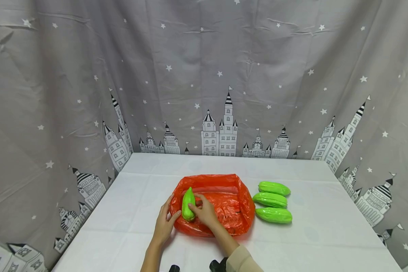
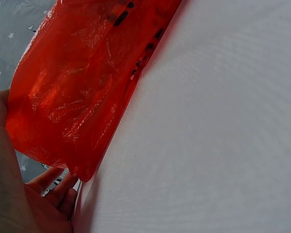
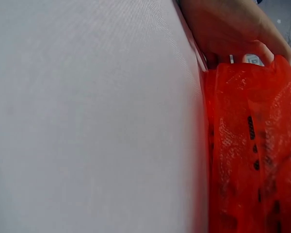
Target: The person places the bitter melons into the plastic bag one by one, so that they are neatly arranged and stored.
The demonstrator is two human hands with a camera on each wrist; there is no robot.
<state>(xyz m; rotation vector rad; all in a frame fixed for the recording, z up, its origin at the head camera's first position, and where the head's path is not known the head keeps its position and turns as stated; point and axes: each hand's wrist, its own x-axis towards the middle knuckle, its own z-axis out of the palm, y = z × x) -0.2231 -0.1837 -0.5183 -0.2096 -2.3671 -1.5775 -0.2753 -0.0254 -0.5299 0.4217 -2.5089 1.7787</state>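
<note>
A red plastic bag (image 1: pixel 221 211) lies on the white table with its mouth spread wide. At its left end, my left hand (image 1: pixel 164 221) holds the rim, thumb toward the front and fingers along the outside. The left wrist view shows this hand (image 2: pixel 34 199) curved round the end of the bag (image 2: pixel 72 87). My right hand (image 1: pixel 204 211) reaches over the front rim and pinches a bright green, long gourd-shaped vegetable (image 1: pixel 188 204). It stands nearly upright over the bag's left part, narrow tip pointing away. Dark printed marks show on the bag (image 3: pixel 242 141) in the right wrist view.
Just right of the bag lie three more green vegetables, one behind another: a far one (image 1: pixel 274 188), a middle one (image 1: pixel 270 200) and a near one (image 1: pixel 274 215). A grey curtain (image 1: pixel 176 87) with stars and castles hangs behind the white table (image 1: pixel 326 241).
</note>
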